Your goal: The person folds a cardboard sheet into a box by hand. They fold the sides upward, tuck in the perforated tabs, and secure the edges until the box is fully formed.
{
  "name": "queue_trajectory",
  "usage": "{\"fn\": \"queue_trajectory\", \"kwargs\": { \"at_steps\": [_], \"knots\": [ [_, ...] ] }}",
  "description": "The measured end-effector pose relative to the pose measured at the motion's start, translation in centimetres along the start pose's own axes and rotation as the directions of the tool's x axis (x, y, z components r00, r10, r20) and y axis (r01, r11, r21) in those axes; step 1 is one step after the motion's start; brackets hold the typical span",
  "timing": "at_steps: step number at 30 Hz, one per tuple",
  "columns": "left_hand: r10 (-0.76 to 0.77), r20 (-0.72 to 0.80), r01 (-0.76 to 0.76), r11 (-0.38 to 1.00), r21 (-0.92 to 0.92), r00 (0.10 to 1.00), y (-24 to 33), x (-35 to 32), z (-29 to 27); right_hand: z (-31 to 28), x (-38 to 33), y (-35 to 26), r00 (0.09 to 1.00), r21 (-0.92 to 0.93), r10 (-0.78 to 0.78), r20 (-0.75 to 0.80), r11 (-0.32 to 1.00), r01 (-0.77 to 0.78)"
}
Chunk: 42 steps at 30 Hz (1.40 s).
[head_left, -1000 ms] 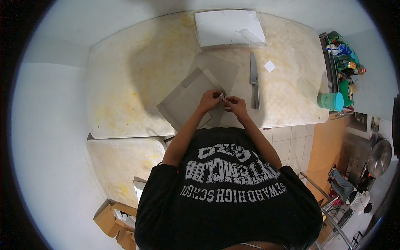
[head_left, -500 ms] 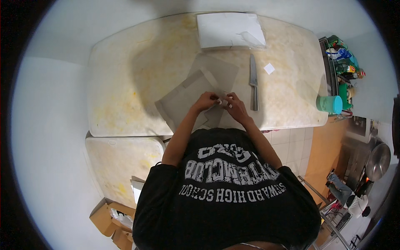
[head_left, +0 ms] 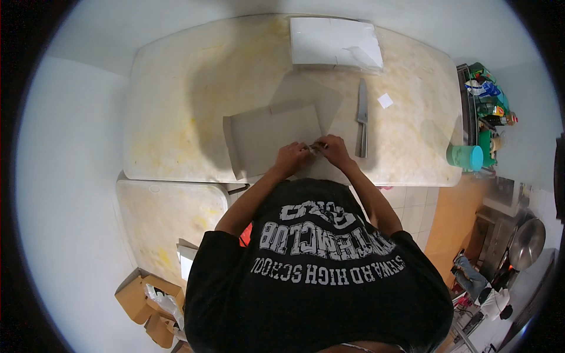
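Note:
A grey-brown cardboard sheet [head_left: 272, 134] with folded-up edges, like an unfolded flat box, lies on the pale stained table [head_left: 165, 106] in front of me. My left hand [head_left: 293, 159] is closed on the near right corner of this cardboard, fingers bent. Right beside it, my right hand [head_left: 334, 151] pinches the same corner, the fingertips of both hands almost meeting. What exactly the fingertips press there is small and partly hidden. A kitchen knife [head_left: 362, 117] rests to the right of my right hand, its blade pointing away from me.
Past the knife lies a small white square [head_left: 385, 101]. A white flat stack [head_left: 335, 42] sits at the far edge. A teal-lidded container [head_left: 465, 157] stands at the right end, near bottles on a rack [head_left: 491, 106]. Cardboard boxes [head_left: 154, 300] are lower left; a person [head_left: 479, 288] is lower right.
The cardboard has turned and now lies flatter and squarer to me, its raised right flap no longer standing up. Both hands stay together at its corner.

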<state>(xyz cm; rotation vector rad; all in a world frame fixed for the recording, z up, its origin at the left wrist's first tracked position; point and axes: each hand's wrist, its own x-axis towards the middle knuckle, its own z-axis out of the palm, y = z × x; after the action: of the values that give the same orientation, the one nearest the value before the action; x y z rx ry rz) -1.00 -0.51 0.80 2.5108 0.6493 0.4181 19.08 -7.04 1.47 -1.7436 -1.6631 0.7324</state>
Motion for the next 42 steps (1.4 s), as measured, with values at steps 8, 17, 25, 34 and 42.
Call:
{"fn": "queue_trajectory", "kwargs": {
  "at_steps": [8, 17, 25, 34, 42],
  "knots": [
    [-0.069, -0.076, 0.071, 0.997, 0.014, 0.995, -0.4, -0.1, -0.6, 0.0, 0.9, -1.9, 0.988, 0.205, 0.142, 0.053, 0.967, -0.15],
    [0.127, -0.086, -0.09, 0.935, 0.344, 0.988, -1.2, 0.1, -2.1, 0.1, 1.0, -3.2, 0.978, -0.045, -0.064, 0.197, 0.996, 0.074],
    [-0.207, -0.329, 0.28, 0.941, 0.191, 0.921, 3.7, 0.1, -3.7, 0.9, -1.7, -3.5, 0.993, -0.023, 0.095, 0.073, 0.995, -0.094],
    [-0.846, -0.192, 0.643, 0.508, -0.572, 0.498, 3.6, -2.3, 2.2, 2.5, -0.4, -3.3, 0.995, -0.276, -0.047, 0.091, 0.959, 0.071],
    [-0.884, -0.009, 0.594, 0.321, -0.737, 0.467, -1.1, -4.5, 4.7, 2.4, -0.8, -3.9, 0.977, -0.283, -0.197, 0.077, 0.936, 0.211]
  ]
}}
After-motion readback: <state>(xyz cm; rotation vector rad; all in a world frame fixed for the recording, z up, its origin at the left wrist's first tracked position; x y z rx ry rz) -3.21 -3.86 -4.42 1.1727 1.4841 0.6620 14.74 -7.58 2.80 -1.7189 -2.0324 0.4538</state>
